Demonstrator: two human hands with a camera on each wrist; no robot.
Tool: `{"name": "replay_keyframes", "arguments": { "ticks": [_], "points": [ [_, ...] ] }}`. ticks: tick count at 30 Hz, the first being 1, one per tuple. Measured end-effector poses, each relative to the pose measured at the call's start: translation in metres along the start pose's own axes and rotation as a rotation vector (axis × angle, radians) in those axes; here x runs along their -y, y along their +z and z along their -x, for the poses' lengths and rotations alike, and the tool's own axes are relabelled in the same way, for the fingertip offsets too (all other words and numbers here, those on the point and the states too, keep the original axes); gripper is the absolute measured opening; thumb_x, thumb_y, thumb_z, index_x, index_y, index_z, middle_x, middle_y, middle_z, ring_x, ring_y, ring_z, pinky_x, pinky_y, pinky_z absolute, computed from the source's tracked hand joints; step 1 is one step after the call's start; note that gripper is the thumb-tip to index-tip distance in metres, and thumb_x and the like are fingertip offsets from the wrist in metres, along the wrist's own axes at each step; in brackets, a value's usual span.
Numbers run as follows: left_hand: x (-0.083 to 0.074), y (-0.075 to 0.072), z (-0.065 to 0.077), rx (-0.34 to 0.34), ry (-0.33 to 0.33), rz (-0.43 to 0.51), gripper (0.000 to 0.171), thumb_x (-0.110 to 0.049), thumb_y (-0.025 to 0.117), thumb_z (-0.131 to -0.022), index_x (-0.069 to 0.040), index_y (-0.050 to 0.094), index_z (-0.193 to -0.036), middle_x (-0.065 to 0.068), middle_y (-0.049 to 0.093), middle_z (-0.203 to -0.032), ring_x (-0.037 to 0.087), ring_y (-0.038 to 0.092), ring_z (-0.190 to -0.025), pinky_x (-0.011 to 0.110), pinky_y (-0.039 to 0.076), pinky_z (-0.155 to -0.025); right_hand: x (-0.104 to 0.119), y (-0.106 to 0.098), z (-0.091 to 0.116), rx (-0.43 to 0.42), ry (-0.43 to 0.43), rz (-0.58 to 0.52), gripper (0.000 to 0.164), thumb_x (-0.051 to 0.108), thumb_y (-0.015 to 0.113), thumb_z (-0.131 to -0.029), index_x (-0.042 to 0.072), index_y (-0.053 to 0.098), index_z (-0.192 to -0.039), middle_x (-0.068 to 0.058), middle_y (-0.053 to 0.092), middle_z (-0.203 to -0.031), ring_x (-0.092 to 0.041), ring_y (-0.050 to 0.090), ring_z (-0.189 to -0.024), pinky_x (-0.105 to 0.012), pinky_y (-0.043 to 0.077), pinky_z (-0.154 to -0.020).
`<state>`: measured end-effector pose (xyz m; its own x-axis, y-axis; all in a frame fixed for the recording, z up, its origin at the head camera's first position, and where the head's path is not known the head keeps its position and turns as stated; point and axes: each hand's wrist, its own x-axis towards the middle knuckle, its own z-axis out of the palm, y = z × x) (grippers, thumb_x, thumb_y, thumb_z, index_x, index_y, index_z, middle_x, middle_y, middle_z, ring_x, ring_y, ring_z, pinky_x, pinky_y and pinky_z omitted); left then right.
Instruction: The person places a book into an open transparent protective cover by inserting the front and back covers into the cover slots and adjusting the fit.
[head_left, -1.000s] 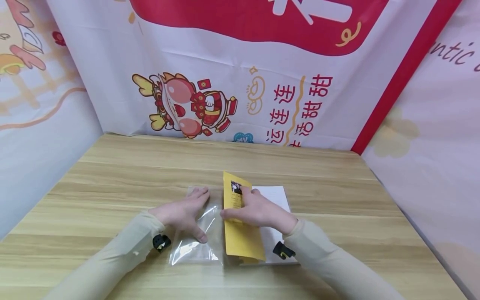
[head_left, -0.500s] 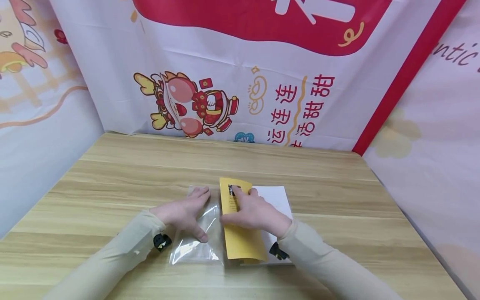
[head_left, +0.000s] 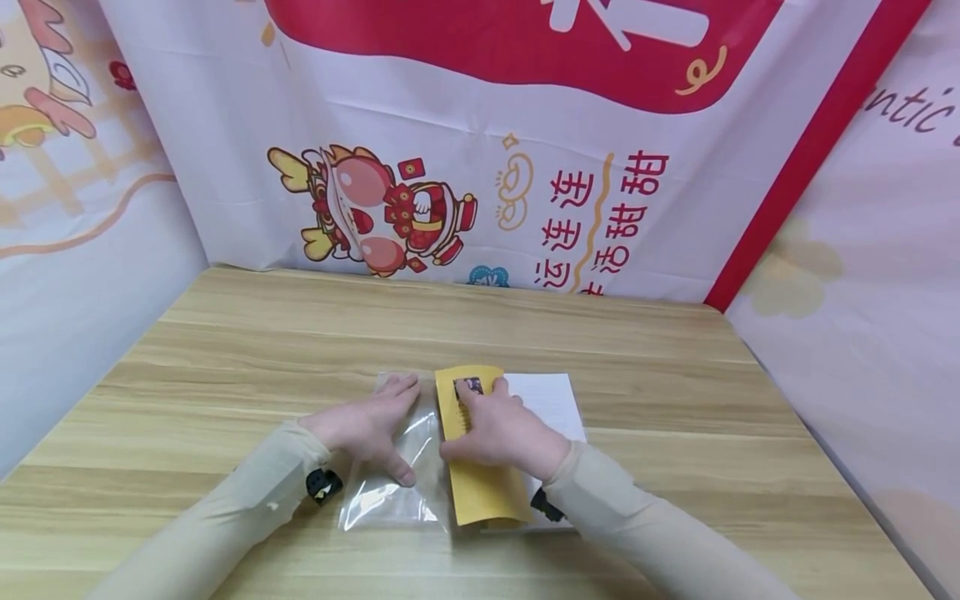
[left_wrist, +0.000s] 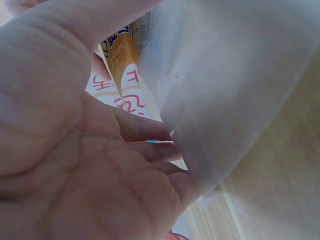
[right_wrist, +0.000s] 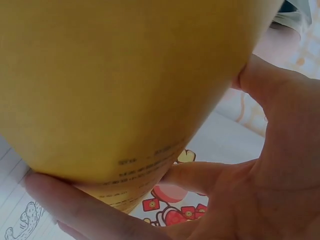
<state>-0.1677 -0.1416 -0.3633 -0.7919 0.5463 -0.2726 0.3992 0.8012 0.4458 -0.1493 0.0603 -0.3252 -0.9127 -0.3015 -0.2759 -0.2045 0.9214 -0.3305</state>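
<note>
An open book lies on the table in the head view, its white page [head_left: 543, 408] at the right and its yellow cover [head_left: 487, 496] standing up partly, bent. The cover carries a small picture and print. My right hand [head_left: 502, 429] holds this cover, thumb at its left edge and fingers on its printed face; in the right wrist view the cover [right_wrist: 110, 90] curves between thumb and fingers. A clear plastic sleeve [head_left: 401, 504] spreads left of the cover. My left hand [head_left: 367, 429] rests on it, fingers extended and thumb apart; the plastic [left_wrist: 235, 90] looks cloudy up close.
The book and sleeve lie near the front middle of a wood-grain table [head_left: 247, 350]. A printed cloth [head_left: 435, 100] hangs along the table's back edge, and pale printed sheets hang at both sides. A dark wrist strap [head_left: 324, 485] shows on the left sleeve.
My right hand has shifted slightly left with the yellow cover, whose top edge has swung left and lower, bending more. The left hand and the plastic sleeve have stayed in place.
</note>
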Motion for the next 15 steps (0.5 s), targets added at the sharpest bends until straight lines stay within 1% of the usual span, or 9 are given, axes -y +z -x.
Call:
{"name": "replay_keyframes", "arguments": {
  "ticks": [4,7,15],
  "points": [
    [-0.0001,0.0002,0.0004,0.004,0.0,-0.01,0.13,-0.05,0.084,-0.057,0.007,0.011,-0.148,0.019,-0.002,-0.155,0.036,-0.003,-0.141,0.046,0.005,-0.111,0.0027,0.0022,-0.0001,0.002,0.011,0.014,0.089,0.047,0.072,-0.071,0.016,0.037,-0.147,-0.031,0.029,-0.136,-0.034,0.047,-0.094,-0.036,0.048,-0.06],
    [-0.0001,0.0004,0.0009,0.005,0.001,-0.012,0.13,-0.05,0.084,-0.057,0.007,0.011,-0.148,0.019,-0.003,-0.155,0.036,-0.003,-0.141,0.046,0.005,-0.111,0.0046,0.0028,0.0004,0.003,0.016,0.017,0.09,0.046,0.073,-0.071,0.014,0.038,-0.147,-0.029,0.029,-0.135,-0.033,0.048,-0.092,-0.034,0.048,-0.06],
    [0.0003,-0.0004,0.0015,0.006,0.001,-0.019,0.129,-0.05,0.083,-0.058,0.008,0.011,-0.148,0.019,-0.002,-0.155,0.036,-0.002,-0.141,0.046,0.005,-0.111,0.007,0.0031,0.0003,-0.019,-0.009,0.068,0.087,0.042,0.075,-0.068,0.007,0.043,-0.142,-0.024,0.034,-0.122,-0.029,0.049,-0.083,-0.031,0.046,-0.054]
  ]
}}
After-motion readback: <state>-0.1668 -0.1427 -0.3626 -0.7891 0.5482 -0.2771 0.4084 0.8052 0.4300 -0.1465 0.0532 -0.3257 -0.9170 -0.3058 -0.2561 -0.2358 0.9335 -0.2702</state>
